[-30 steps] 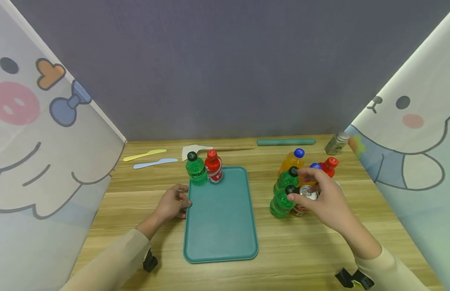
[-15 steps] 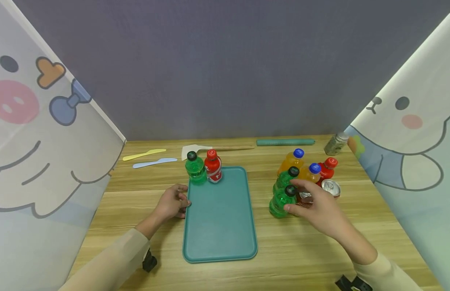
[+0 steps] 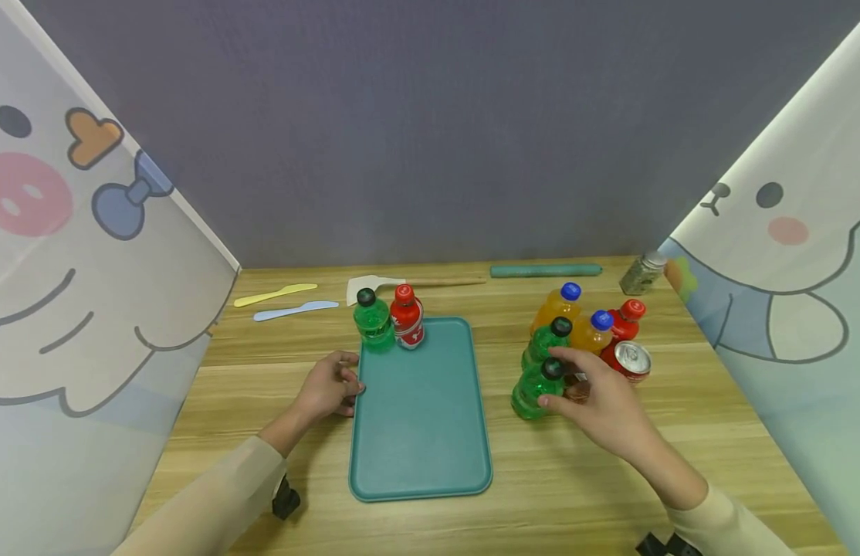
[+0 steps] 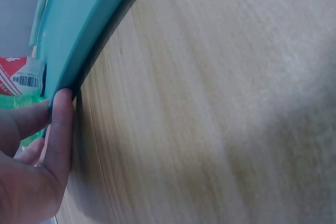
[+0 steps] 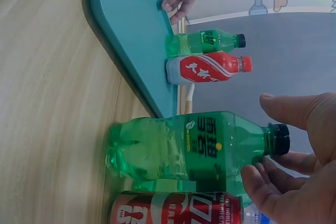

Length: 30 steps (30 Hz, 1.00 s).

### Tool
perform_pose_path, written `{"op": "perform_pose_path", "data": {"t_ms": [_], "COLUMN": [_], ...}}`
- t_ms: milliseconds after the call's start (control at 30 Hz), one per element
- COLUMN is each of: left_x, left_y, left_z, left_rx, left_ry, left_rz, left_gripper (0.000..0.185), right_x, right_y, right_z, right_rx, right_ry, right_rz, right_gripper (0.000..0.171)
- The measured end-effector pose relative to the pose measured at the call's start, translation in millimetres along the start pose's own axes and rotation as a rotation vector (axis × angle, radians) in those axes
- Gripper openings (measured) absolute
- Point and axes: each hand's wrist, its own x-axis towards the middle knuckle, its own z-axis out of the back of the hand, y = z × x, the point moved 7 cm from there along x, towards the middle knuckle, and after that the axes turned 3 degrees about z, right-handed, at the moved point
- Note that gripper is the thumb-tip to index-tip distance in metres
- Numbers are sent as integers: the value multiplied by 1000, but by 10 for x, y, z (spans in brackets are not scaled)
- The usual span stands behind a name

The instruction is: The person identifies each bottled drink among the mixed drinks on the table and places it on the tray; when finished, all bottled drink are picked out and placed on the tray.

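The right wrist view's bottom edge crops a red cylindrical metal can (image 5: 173, 208); the left wrist view's top edge, the teal rectangular plastic tray (image 4: 76, 14).

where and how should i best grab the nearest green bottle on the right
Probably by its neck, just under the black cap, coming from above and the right, where the right hand is. The green bottle stands upright and narrows there, leaving room for thumb and fingers, while a can and another green bottle crowd its body lower down.
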Motion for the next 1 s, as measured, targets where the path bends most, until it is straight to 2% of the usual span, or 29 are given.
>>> {"op": "perform_pose_path", "data": {"t_ms": [233, 367, 633, 1000], "left_x": [8, 11, 24, 30], "left_y": [-6, -5, 13, 10], "left_z": [18, 14, 9, 6], "left_rx": [2, -1, -2, -4], "left_ry": [-2, -1, 1, -1], "left_rz": [-3, 3, 11, 18], "left_gripper": [51, 51, 51, 51], "right_x": [-6, -22, -55, -62], "right_y": [9, 28, -27, -137], "right_z": [-89, -166, -356, -457], "right_rx": [-16, -20, 112, 87], "right_ry": [-16, 7, 51, -88], "right_rz": [34, 49, 63, 78], "right_gripper": [55, 60, 75, 72]}}
